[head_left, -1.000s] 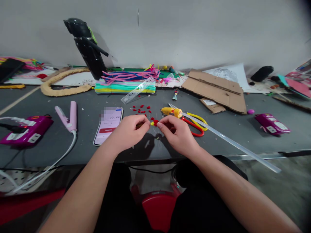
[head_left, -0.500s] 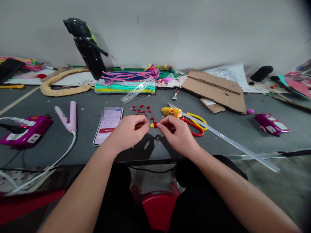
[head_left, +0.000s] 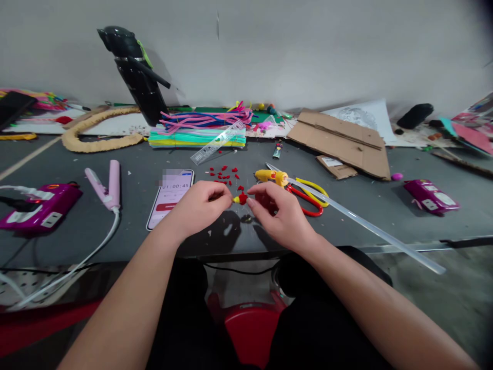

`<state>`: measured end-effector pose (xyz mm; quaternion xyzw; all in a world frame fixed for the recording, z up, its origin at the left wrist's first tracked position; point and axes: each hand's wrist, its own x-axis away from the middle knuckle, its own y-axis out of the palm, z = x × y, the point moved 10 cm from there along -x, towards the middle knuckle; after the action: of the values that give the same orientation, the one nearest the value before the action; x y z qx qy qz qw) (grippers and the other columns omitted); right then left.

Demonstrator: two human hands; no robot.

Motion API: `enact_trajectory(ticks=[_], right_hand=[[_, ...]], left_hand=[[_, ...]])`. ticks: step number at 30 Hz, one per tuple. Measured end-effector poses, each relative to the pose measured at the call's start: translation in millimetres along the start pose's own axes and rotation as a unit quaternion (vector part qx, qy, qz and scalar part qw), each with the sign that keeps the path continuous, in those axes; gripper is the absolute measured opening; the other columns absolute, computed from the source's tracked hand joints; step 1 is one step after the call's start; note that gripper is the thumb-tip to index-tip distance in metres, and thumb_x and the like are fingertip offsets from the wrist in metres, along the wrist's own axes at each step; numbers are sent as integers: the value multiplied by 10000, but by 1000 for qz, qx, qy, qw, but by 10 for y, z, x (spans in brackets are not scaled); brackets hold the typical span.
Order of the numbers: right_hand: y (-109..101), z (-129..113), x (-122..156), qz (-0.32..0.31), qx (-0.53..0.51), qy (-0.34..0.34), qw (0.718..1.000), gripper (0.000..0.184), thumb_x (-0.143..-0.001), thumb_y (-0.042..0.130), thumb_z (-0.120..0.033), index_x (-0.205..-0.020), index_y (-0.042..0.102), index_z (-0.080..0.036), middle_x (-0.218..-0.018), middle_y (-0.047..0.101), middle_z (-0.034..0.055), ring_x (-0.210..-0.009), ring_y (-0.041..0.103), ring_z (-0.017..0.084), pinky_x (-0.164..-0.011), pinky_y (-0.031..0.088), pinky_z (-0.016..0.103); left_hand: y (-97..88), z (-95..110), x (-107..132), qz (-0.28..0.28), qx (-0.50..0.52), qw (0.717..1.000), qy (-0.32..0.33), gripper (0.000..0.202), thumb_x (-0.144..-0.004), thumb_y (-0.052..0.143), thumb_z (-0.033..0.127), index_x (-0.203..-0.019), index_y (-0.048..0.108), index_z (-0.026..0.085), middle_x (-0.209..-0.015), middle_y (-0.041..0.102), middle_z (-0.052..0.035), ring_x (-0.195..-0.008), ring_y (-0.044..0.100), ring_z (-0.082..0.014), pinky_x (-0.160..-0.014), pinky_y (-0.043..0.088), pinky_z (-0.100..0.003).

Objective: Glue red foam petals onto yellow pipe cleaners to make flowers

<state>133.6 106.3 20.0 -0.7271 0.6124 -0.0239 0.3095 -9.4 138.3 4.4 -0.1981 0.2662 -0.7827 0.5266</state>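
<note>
Right now your left grip [head_left: 200, 205] is clenched into a loose fist just above the desk [head_left: 69, 159], with its thumb and forefinger pinched on the yellow end of a small red-and-yellow piece [head_left: 239, 199]. Your right grip [head_left: 279, 216] meets it from the other side, thumb and forefinger closed on the red end, the other fingers curled under. The piece hangs between the two grips, a little above the near edge of the desk and just in front of a scatter of red bits [head_left: 225, 174].

Beside your left grip lies a phone [head_left: 170, 198], face up, with a timer on its screen. Further left you have a pink hair straightener [head_left: 106, 185] with its white cord, and a purple power strip [head_left: 40, 205] near the desk's left end.

Just beyond your right grip sit a yellow glue gun [head_left: 272, 177] and scissors [head_left: 308, 198] with red and yellow handles, touching each other. A long clear glue stick [head_left: 365, 223] runs from the gun out past the desk's front edge on your right.

Toward the wall you can see a clear ruler [head_left: 217, 143] leaning on a stack of coloured pipe cleaners [head_left: 198, 131], a black bottle [head_left: 136, 72] tilted to the left, and flat cardboard [head_left: 341, 141]. A second purple block [head_left: 431, 196] lies well to the right.
</note>
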Motion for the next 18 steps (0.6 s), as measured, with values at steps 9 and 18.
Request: enact_trajectory(ticks=[9,18], right_hand=[[14,-49,-43,-6,29,-18,999,164,-940,601,-294,-1018,728,-227,-891,622,40,-690,525,127,-660,454,288],[24,-42,-20,-2,24,-18,1000,171,-949,586,-314,-998,725,-229,-913,632,47,-727,549,139,-677,461,293]], left_hand=[[23,55,18,-14,-22,1000,11,203,-820,506,290,-677,605,185,-646,551,12,-622,475,-135,-559,351,-253],[19,43,22,-15,24,1000,8,205,-823,524,301,-695,632,182,-651,567,13,-611,468,-130,-546,346,-251]])
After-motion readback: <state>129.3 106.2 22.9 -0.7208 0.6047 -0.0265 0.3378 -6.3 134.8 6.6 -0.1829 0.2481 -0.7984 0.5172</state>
